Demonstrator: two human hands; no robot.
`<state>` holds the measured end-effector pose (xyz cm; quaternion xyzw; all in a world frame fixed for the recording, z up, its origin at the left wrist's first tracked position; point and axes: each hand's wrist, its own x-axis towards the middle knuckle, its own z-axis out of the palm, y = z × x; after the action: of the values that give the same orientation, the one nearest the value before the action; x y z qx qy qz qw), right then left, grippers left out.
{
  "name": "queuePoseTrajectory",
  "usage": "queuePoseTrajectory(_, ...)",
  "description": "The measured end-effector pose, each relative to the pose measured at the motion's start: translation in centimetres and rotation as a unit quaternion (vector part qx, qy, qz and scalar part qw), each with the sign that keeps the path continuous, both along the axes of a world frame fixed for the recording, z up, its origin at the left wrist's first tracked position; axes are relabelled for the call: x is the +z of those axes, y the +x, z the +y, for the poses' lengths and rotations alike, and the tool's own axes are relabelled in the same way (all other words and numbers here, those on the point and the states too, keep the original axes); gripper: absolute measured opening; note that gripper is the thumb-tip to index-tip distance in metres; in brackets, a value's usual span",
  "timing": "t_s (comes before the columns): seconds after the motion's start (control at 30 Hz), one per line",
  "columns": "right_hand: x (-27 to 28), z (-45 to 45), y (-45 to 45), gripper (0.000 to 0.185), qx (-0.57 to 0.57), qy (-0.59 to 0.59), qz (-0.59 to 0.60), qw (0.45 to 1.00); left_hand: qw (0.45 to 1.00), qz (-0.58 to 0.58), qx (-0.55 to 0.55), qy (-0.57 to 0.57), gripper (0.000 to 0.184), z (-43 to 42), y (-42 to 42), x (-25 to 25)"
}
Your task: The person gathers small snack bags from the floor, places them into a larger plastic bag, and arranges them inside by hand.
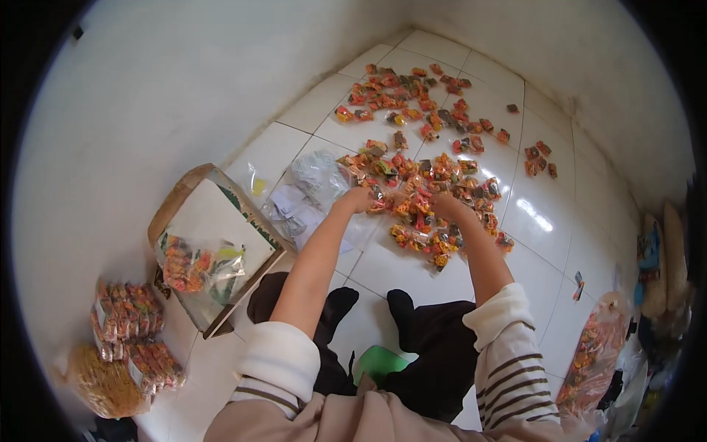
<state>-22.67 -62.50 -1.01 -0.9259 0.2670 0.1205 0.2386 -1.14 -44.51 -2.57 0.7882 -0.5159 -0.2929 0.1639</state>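
Small clear packets of orange, red and yellow pieces, with dark brown bits in some, lie heaped on the tiled floor in front of me. At the left side of this heap, my left hand has its fingers bent round a packet. My right hand reaches down into the heap's middle, touching packets there; its fingertips are hidden among them. Beside my left wrist lie clear plastic bags and white papers or labels.
More packets are scattered toward the far corner. An open cardboard box holding a partly filled bag stands left. Bundled packs and a yellowish sack sit near the left wall. A large filled bag is at right; a green stool is beneath me.
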Motion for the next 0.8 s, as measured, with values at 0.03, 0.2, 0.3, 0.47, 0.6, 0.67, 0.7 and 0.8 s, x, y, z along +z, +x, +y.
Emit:
queuePoseTrajectory(0.03, -1.1, -0.6, 0.1, 0.033, 0.018, -0.007, 0.058, 0.998, 0.999, 0.013, -0.006, 0.029, 0.044, -0.7, -0.7, -0.8)
queuePoseTrajectory(0.2, -8.3, -0.8, -0.2, 0.038, 0.028, -0.082, 0.053, 0.995, 0.996, 0.062, 0.056, -0.008, 0.059, -4.8, -6.1, -8.9)
queuePoseTrajectory(0.3, -11.6, 1.3, 0.7, 0.049, -0.039, -0.145, -0.068, 0.986, 0.978, 0.031, 0.174, -0.113, 0.072, -7.1, -9.3, -11.0)
queuePoseTrajectory(0.47, -13.8, 1.8, 2.2, 0.058, -0.238, -0.026, -0.242, 0.940, 0.949, -0.018, 0.281, -0.143, 0.086, -8.6, -10.2, -12.5)
queuePoseTrajectory(0.6, -11.3, 1.4, 4.0, 0.029, -0.386, 0.180, -0.320, 0.846, 0.917, 0.180, 0.272, -0.231, 0.086, -8.2, -7.7, -11.9)
queuePoseTrajectory(0.67, -9.4, 1.3, 5.7, 0.025, -0.356, 0.249, -0.384, 0.815, 0.912, 0.194, 0.295, -0.210, 0.087, -7.6, -5.8, -10.7)
queuePoseTrajectory(0.7, -8.3, 1.4, 6.5, 0.024, -0.344, 0.338, -0.423, 0.767, 0.889, 0.221, 0.302, -0.265, 0.088, -7.1, -4.8, -9.7)
queuePoseTrajectory(0.8, -3.1, 2.9, 8.8, 0.024, -0.298, 0.457, -0.461, 0.700, 0.857, 0.184, 0.314, -0.364, 0.085, -5.3, -3.0, -5.0)
